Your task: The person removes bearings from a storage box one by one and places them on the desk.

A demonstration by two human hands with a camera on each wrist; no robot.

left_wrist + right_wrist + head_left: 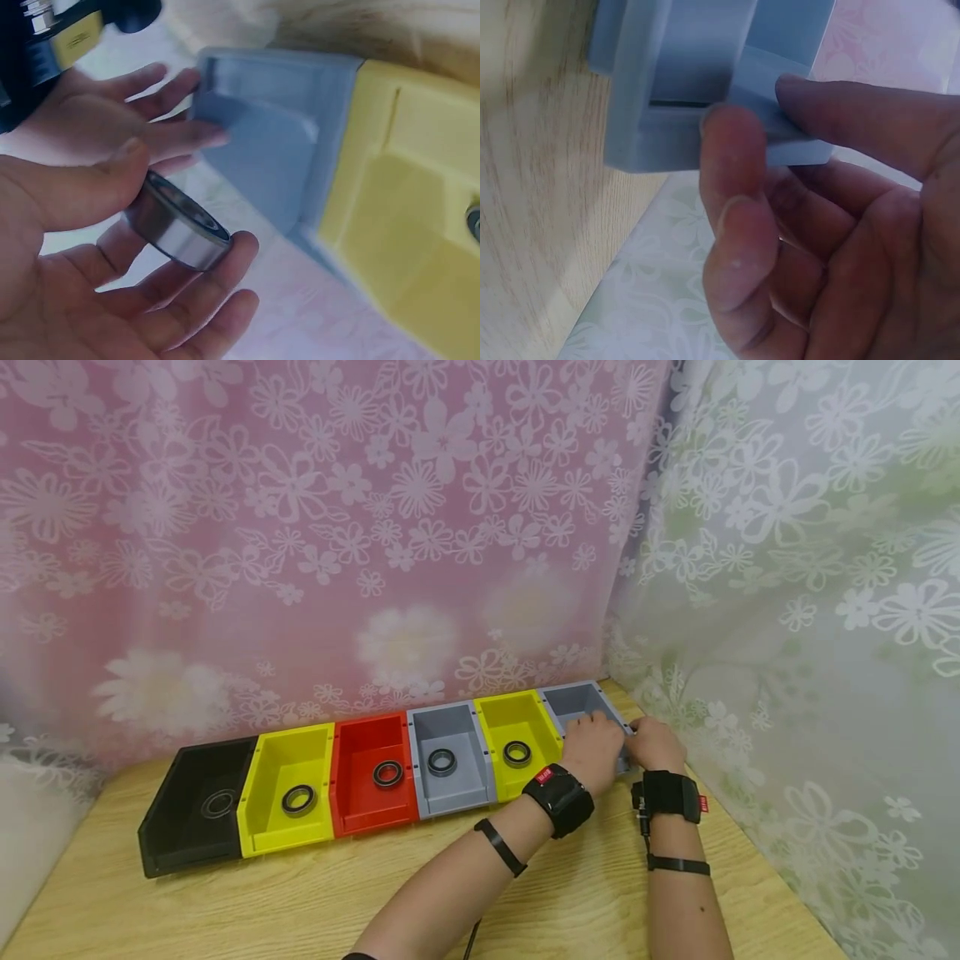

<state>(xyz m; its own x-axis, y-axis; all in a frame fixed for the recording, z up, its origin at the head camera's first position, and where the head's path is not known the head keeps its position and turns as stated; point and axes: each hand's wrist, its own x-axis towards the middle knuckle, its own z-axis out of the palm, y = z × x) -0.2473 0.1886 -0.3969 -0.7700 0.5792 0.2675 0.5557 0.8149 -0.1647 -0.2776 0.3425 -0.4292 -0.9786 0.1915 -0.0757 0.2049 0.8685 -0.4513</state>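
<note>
In the left wrist view, my left hand [150, 300] holds a ball bearing [187, 232] with a shiny metal outer ring, between thumb and fingers. From the head view, that left hand [592, 750] is over the grey bin [577, 697] at the right end of a row, and hides the bearing. My right hand [657, 746] is at this bin's right side. Seen from the right wrist, the right hand [840, 225] grips the grey bin's wall [682, 139], thumb on one side and fingers on the other.
The joined row continues leftward: yellow bin [517, 706], grey bin [450, 797], red bin [371, 735], yellow bin [296, 747] and black bin [187, 852]. One bearing lies in each of these. Wooden table [285, 902] underneath; floral curtains [337, 527] behind and right.
</note>
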